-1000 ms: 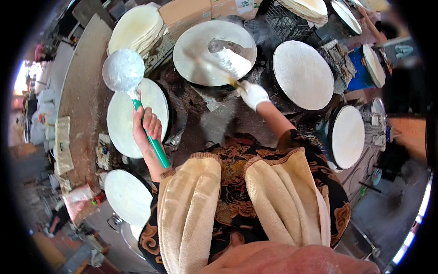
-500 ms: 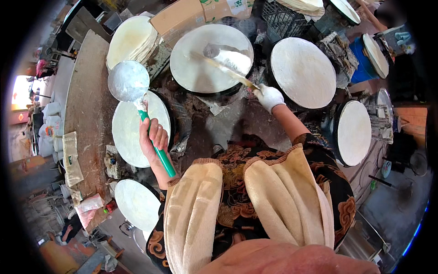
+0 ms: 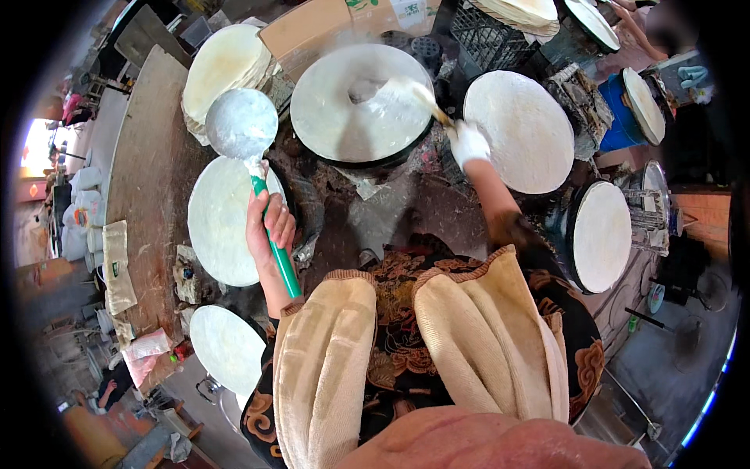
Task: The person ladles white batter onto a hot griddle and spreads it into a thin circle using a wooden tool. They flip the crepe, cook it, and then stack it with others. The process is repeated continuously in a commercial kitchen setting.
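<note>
A ladle with a green handle is held in my left hand, its round bowl raised and coated white. Beneath it lies a round griddle covered by a pale thin sheet. My right hand, in a white glove, grips a long flat spreader, smeared by motion. The spreader reaches over the right side of the far middle griddle. White batter spreads over that griddle, with a darker patch near its centre. Whether the spreader touches the surface I cannot tell.
More griddles with pale sheets stand round me: right, far right and lower left. A stack of flatbreads is at the back left, beside a wooden board. Behind are cardboard boxes and a black crate.
The spreader has swung toward the griddle's right edge, and my right hand moved slightly right. Batter covers the bare patch on the right. The ladle shifted a little right.
</note>
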The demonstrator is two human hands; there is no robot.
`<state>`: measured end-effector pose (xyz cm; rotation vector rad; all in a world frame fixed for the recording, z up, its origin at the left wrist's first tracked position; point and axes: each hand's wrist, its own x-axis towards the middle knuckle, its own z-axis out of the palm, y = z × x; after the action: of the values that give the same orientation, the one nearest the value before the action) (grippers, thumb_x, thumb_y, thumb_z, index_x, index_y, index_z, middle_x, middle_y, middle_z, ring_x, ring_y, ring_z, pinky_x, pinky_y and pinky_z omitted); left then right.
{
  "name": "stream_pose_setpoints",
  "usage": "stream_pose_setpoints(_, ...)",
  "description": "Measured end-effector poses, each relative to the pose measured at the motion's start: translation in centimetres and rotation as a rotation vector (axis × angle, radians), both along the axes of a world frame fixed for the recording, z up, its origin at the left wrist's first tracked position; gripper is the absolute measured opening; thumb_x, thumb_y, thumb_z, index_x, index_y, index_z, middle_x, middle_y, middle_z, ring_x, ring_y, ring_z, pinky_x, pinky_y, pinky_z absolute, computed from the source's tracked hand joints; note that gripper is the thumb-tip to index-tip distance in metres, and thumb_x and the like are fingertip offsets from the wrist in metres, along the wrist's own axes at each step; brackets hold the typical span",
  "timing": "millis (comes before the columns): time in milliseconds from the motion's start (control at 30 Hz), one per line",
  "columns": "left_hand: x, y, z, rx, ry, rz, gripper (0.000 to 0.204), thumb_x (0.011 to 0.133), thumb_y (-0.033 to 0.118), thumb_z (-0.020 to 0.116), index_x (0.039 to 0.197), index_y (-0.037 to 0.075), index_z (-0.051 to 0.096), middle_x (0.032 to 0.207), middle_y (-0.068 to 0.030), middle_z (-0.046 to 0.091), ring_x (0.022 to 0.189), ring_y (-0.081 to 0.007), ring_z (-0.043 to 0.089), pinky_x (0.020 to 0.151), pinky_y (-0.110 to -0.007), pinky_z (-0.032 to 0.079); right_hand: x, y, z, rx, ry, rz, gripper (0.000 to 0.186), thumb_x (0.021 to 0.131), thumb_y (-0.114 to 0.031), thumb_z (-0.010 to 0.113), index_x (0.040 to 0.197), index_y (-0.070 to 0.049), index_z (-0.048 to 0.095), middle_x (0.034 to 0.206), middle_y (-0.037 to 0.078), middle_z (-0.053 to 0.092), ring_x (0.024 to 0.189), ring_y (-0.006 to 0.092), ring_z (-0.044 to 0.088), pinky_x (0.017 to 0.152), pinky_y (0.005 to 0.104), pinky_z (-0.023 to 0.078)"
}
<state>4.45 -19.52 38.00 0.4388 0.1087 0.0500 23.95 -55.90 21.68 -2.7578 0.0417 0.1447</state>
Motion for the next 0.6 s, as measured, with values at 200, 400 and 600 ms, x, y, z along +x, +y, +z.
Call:
stream_pose_setpoints(200,0.8,-1.3,1.0,-0.003,-0.012,-0.028,0.038,0.1,0.012,0.036,0.137,0.007,0.033,0.055,-0.001,0.039,0.033,-0.0071,0.035,0.026,-0.02,0.033,5.7,6.4,1.4,0.13,0.097,0.087,0.046,0.087,-0.033,0.05,0.125,-0.009,0.053,0.117,0.021,0.059,0.108,0.0357,0.057,0.091,0.0438,0.045)
stream_pose_setpoints(400,0.9,-1.8,0.1,0.095,0.168,-0.084,0.021,0.099,0.014,0.04,0.119,0.008,0.044,0.056,0.001,0.039,0.033,-0.0063,0.033,0.026,-0.019,0.032,-2.4,8.2,-3.4,0.874,-0.202,-0.112,0.048,0.088,-0.031,0.053,0.128,-0.005,0.052,0.114,0.02,0.062,0.098,0.0293,0.063,0.084,0.0363,0.049)
stream_pose_setpoints(600,1.9,-2.4,-4.4,0.108,0.435,-0.243,0.01,0.095,0.023,0.051,0.091,0.015,0.047,0.054,0.0069,0.035,0.038,-0.0033,0.032,0.03,-0.019,0.025,-1.8,9.1,2.3,1.376,0.308,-0.331,0.04,0.091,-0.03,0.054,0.127,-0.012,0.054,0.06,0.001,0.05,0.041,0.0104,0.041,0.036,0.0264,0.031)
